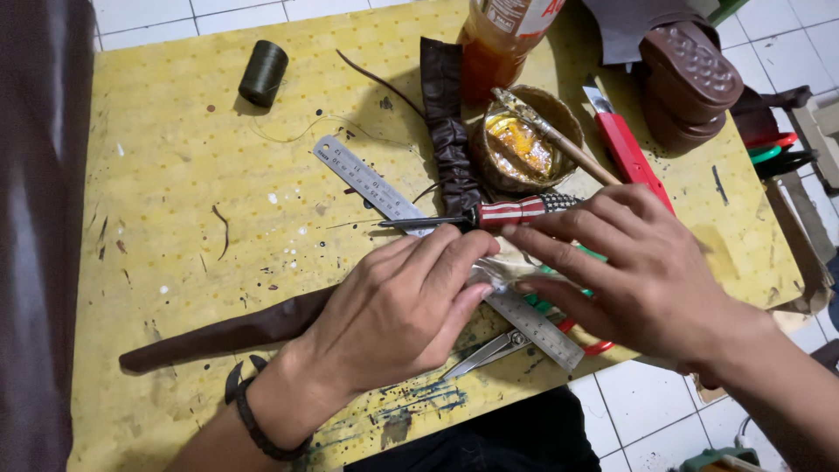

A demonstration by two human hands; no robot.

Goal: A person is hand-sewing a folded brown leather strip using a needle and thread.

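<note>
— What are the hands on?

— The left hand (398,306) presses flat, fingers closed over a brown leather strip (232,332) lying across the yellow board (175,175). The right hand (642,271) hovers open beside it, grasping nothing.

— How does the strip handle?

— Light, limp, matte; probably best pinched near the covered end. The steel ruler (384,197) under it is stiff and slick.

A low bench (175,175) topped with a yellow, dotted, stain-flecked sheet fills most of the view, its near edge smeared with dark green paint. Beyond its far edge and off its right corner lies a floor of white square tiles (647,419) with grey grout. Light falls evenly, casting soft shadows.
</note>
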